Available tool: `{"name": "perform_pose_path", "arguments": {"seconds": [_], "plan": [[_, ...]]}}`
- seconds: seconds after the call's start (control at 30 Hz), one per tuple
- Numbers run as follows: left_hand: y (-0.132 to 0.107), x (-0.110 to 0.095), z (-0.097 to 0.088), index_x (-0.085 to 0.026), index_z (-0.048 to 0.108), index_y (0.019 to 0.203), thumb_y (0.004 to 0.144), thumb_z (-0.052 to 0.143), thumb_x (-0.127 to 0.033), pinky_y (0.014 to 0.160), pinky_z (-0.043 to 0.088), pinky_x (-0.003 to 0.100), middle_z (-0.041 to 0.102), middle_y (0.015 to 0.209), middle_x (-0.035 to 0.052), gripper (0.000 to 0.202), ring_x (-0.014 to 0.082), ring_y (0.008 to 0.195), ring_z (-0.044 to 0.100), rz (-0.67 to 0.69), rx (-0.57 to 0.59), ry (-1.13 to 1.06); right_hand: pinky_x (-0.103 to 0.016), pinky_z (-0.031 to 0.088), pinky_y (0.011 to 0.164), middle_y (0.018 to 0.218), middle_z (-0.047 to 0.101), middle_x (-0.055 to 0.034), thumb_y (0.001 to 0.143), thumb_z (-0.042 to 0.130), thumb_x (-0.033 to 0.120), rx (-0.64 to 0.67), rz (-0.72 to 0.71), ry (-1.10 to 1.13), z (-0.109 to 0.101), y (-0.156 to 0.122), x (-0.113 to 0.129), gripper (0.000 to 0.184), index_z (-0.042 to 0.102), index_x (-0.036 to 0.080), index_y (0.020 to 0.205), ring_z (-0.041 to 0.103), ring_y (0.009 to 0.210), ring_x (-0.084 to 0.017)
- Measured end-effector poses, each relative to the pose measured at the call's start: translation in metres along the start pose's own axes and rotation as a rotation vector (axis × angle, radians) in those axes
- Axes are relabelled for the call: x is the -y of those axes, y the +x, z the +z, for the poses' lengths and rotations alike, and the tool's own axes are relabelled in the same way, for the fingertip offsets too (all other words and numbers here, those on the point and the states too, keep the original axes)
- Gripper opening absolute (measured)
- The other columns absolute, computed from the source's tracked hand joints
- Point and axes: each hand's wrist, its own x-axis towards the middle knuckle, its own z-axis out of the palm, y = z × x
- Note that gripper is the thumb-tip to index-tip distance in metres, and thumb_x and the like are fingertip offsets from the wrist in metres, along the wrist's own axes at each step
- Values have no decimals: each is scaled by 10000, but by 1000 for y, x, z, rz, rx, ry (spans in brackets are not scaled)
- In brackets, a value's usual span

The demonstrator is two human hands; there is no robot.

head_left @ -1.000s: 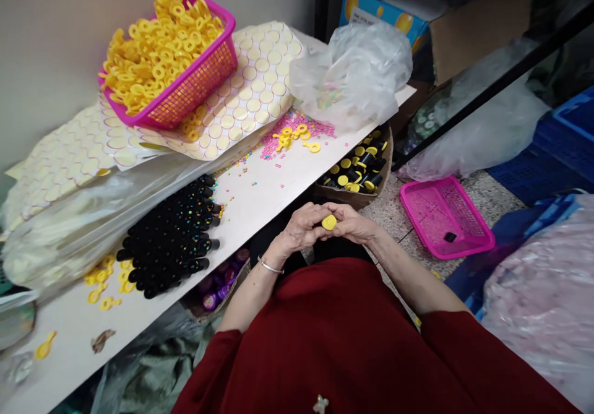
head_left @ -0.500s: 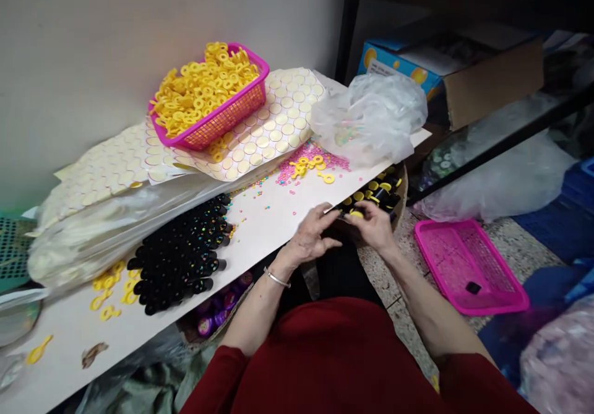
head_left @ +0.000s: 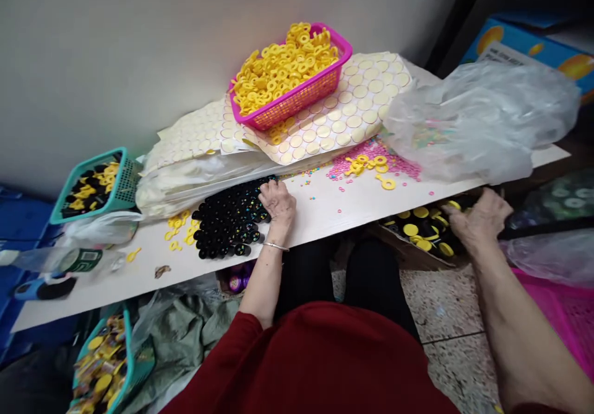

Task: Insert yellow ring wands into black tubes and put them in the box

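Observation:
On the white tabletop (head_left: pixel 320 216), my left hand (head_left: pixel 278 203) is at the right edge of a dense group of black tubes (head_left: pixel 227 222) standing upright. Its fingers are closed downward around one black tube at the group's edge, mostly hidden by the hand. My right hand (head_left: pixel 482 219) is beyond the table's front edge, low over a cardboard box (head_left: pixel 408 253) of black tubes with yellow caps (head_left: pixel 423 242). Its fingers are loosely bent and apart, close to a yellow cap; no held piece shows between them.
A pink basket (head_left: pixel 297 99) of yellow ring-ended pieces sits on sticker sheets (head_left: pixel 366 92). Pink beads (head_left: pixel 403 165), loose yellow pieces (head_left: pixel 387 182) and a plastic bag (head_left: pixel 468 123) lie right. At left are a green basket (head_left: pixel 121 182) and a bottle (head_left: pixel 83 259).
My hands were together above the box and have parted. The left moved left to the black tubes; the right moved to the box's right part. The view has turned left.

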Motion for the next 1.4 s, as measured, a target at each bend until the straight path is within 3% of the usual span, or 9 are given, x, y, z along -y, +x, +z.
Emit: {"name": "perform_pose_path", "arguments": {"seconds": [0.17, 0.33, 0.47, 0.63, 0.77, 0.87, 1.07, 1.23, 1.4], "plan": [[19, 38, -2, -164, 668, 842, 788, 437, -146, 766, 340, 418, 570, 1010, 166, 238, 322, 1012, 430, -102, 71, 98, -569, 324, 859, 1211, 479, -251, 844, 402, 381, -179, -98, 42, -6, -11, 40, 497, 469, 116, 1258, 405, 1169, -431], [24, 43, 1, -182, 665, 801, 759, 448, -152, 751, 327, 409, 581, 980, 154, 223, 314, 993, 442, -89, 98, 123, -478, 364, 885, 1032, 572, -178, 828, 393, 280, 2, -253, 23, 12, -10, 104, 317, 599, 124, 1012, 497, 1030, -316], [25, 43, 4, -188, 646, 844, 742, 458, -156, 753, 327, 405, 589, 974, 143, 216, 312, 987, 457, -105, 97, 101, -452, 400, 807, 1045, 578, -178, 806, 446, 307, 106, -253, -69, 25, -6, 134, 304, 607, 134, 997, 484, 994, -323], [26, 46, 5, -185, 619, 899, 719, 460, -107, 762, 336, 399, 612, 979, 137, 252, 308, 980, 480, -124, 81, 32, -441, 411, 767, 1062, 567, -224, 837, 393, 290, 267, -218, -164, 25, -8, 145, 339, 583, 89, 1033, 505, 994, -336], [27, 48, 2, -193, 605, 913, 736, 511, -170, 801, 337, 394, 625, 988, 126, 202, 304, 1004, 487, -146, 76, -41, -444, 416, 780, 1144, 525, -219, 828, 456, 408, 332, -197, -144, 24, -5, 149, 459, 514, 94, 1157, 511, 1018, -337], [27, 49, -2, -197, 617, 929, 726, 485, -129, 798, 336, 386, 636, 977, 121, 251, 296, 1005, 500, -148, 96, -65, -430, 420, 776, 1116, 528, -198, 834, 441, 397, 379, -212, -161, 27, 0, 149, 394, 557, 113, 1081, 519, 993, -316], [28, 47, -6, -195, 643, 965, 712, 474, -112, 791, 351, 387, 657, 986, 116, 315, 292, 1004, 526, -183, 76, -114, -391, 407, 754, 1029, 555, -152, 809, 462, 404, 341, -278, -144, 31, -5, 141, 355, 597, 139, 1003, 497, 942, -289], [28, 47, -2, -178, 642, 958, 719, 469, -100, 790, 385, 368, 641, 1032, 111, 305, 277, 1007, 540, -141, 54, -115, -375, 357, 727, 1115, 548, -160, 830, 463, 311, 160, -426, -163, 29, -27, 154, 343, 584, 142, 1103, 457, 961, -296], [25, 49, 2, -156, 641, 925, 710, 470, -66, 800, 414, 353, 607, 1031, 125, 289, 262, 989, 544, -89, 17, -106, -343, 327, 715, 967, 596, -121, 875, 421, 231, 247, -565, -98, 45, -38, 181, 236, 644, 167, 919, 482, 885, -243]]}}
